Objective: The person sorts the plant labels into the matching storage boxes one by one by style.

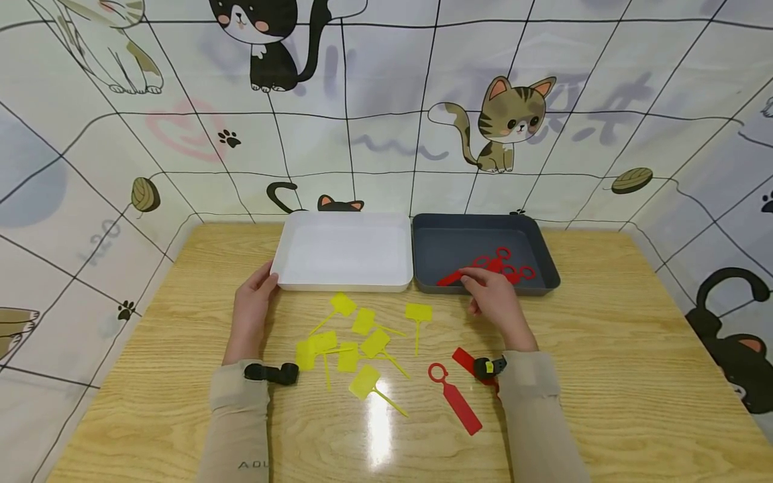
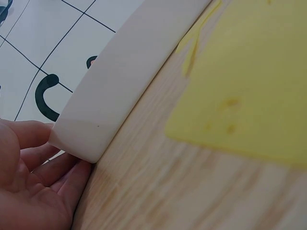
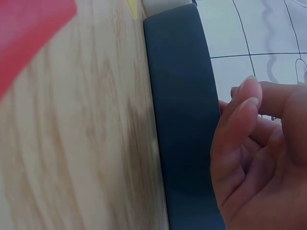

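My left hand [image 1: 252, 302] holds the near left corner of a white tray [image 1: 281, 261], thumb at the rim and fingers against the corner's side [image 2: 72, 143]. Over the dark grey tray [image 1: 435, 238], my right hand [image 1: 495, 302] pinches the end of a red plastic tag [image 1: 448, 278] between thumb and index finger. Several red ring-ended tags [image 1: 503, 253] lie in that tray beside the hand. In the right wrist view, the fingers [image 3: 240, 120] curl above the dark tray's wall [image 3: 184, 110] and hide most of the held tag.
Several yellow flat-headed tags [image 1: 365, 382] with thin stems lie scattered before the trays. A red tag [image 1: 461, 408] lies on the wooden table [image 1: 634, 376]; another red tag [image 1: 463, 359] is partly under the right wrist. A cat-patterned cloth [image 1: 386, 87] stands behind the trays.
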The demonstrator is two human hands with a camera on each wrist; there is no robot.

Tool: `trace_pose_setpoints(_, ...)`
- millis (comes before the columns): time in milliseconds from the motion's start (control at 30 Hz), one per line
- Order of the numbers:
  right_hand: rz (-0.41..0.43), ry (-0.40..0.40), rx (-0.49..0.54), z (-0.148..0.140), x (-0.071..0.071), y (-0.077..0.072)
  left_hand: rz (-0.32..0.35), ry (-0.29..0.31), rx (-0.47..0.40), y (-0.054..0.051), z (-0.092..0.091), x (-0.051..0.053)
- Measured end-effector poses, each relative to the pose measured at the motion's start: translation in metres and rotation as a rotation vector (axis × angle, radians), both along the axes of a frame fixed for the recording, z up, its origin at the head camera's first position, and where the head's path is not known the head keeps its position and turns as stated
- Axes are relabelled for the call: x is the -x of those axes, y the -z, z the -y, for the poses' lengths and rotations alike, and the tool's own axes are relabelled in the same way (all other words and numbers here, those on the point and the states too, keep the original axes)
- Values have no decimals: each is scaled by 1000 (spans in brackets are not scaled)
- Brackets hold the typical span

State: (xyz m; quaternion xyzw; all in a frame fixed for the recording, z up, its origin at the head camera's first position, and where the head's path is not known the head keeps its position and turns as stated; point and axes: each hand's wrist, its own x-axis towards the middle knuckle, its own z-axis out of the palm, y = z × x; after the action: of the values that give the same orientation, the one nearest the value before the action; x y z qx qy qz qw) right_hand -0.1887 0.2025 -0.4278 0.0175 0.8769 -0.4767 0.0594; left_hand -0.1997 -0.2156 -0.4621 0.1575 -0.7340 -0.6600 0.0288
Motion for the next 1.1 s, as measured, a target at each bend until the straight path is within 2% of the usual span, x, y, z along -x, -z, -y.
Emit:
trace_pose_setpoints(533, 32, -48, -24, 3, 0, 2, -10, 11, -7, -3, -2, -1)
trace_pose_setpoints(833, 66, -92, -43, 5, -1, 3, 6, 11, 5, -3, -2, -1)
trace_pose_setpoints(1100, 61, -130, -47, 6, -1, 3, 11, 5, 7, -3, -1, 0)
